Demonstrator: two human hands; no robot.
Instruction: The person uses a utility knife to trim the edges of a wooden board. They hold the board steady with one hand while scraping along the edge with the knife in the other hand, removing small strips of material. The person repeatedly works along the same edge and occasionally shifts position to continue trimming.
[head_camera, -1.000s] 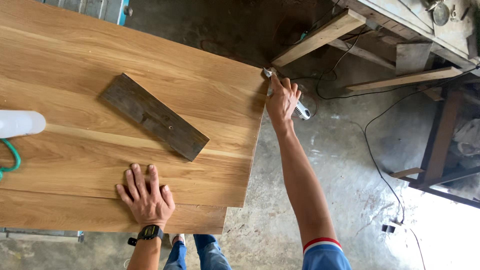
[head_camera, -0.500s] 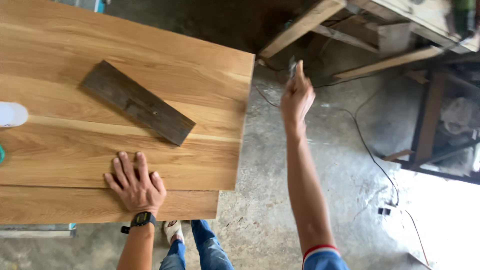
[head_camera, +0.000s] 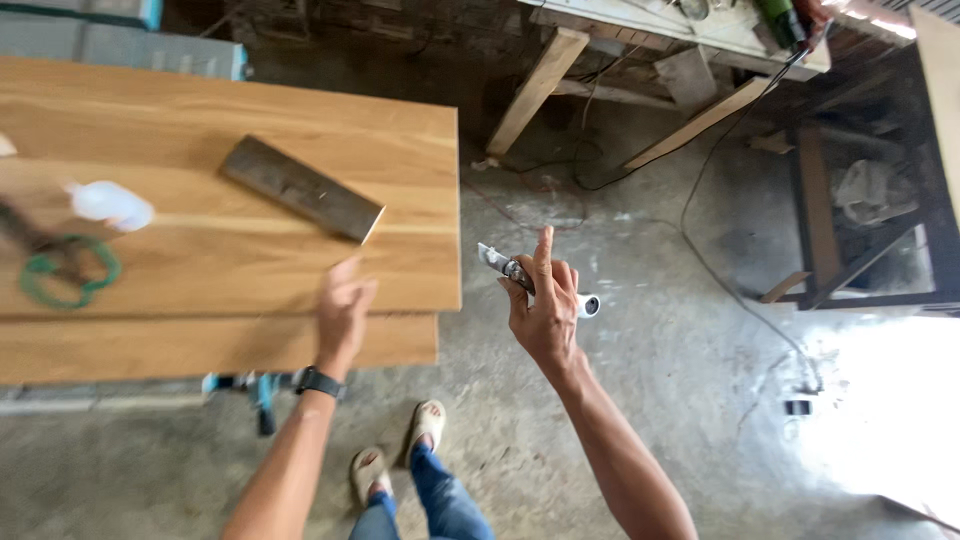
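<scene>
A utility knife with a white handle end is clamped in the grip of the right hand, held in the air over the concrete floor, just off the edge of the wooden tabletop. The index finger is raised along the tool; the blade end points left, toward the wood. The left hand is held over the near edge of the tabletop, fingers loosely apart and blurred, nothing gripped; whether the wood is touched cannot be told. A black watch is worn on that wrist. A dark wooden block lies aslant on the tabletop, beyond the left hand. Farther left, green-handled scissors and a white bottle are seen, blurred.
</scene>
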